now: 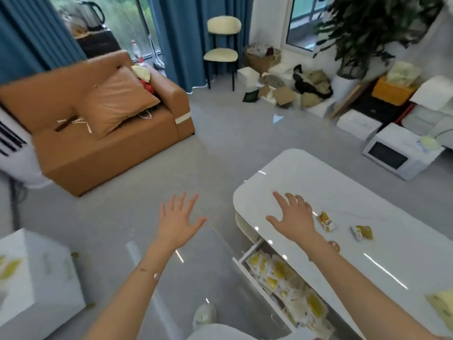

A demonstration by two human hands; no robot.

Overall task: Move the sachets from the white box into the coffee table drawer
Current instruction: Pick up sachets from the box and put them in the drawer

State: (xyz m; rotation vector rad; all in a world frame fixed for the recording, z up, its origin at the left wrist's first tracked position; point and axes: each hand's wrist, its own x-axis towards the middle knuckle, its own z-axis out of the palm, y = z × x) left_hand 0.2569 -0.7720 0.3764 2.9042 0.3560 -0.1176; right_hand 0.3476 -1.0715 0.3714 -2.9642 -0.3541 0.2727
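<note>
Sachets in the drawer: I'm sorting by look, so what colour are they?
The sachets are white with yellow patches; head view shows it.

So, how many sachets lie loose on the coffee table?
2 clearly: one sachet beside the right hand, another sachet further right. A brownish thing at the forearm may be a third.
</note>
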